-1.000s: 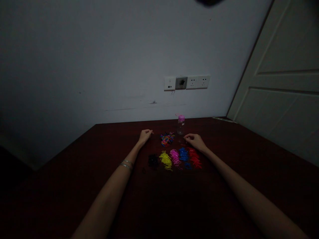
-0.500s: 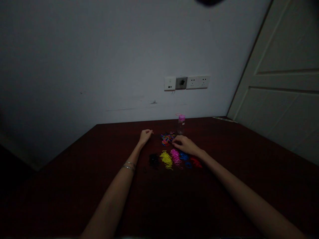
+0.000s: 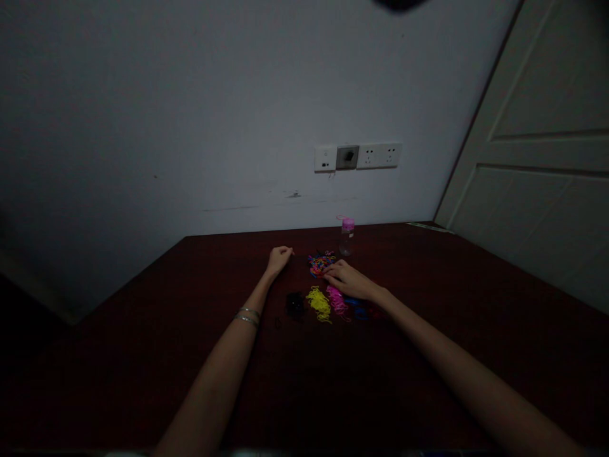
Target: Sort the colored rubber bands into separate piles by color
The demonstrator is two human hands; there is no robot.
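My right hand (image 3: 346, 278) reaches over the near right edge of a mixed-colour pile of small loops (image 3: 320, 263), its fingers bent and apart at the tips. Nothing can be made out between them. My left hand (image 3: 280, 259) rests on the table left of that pile, fingers curled together; what they hold, if anything, is too small to tell. Nearer to me lie a black pile (image 3: 295, 304), a yellow pile (image 3: 319, 304), a pink pile (image 3: 337, 301) and a blue pile (image 3: 358, 309). A red pile is mostly hidden in shadow by my right wrist.
A clear bottle with a pink lid (image 3: 347, 236) stands behind the mixed pile on the dark red table (image 3: 304, 393). Behind are a wall with sockets (image 3: 379, 156) and, to the right, a panelled door (image 3: 537, 152). One dark loop (image 3: 278, 323) lies near the black pile.
My right hand has moved slightly left and nearer to me, along the edge of the mixed pile, and its forearm now covers more of the blue and red piles. My left hand stays put.
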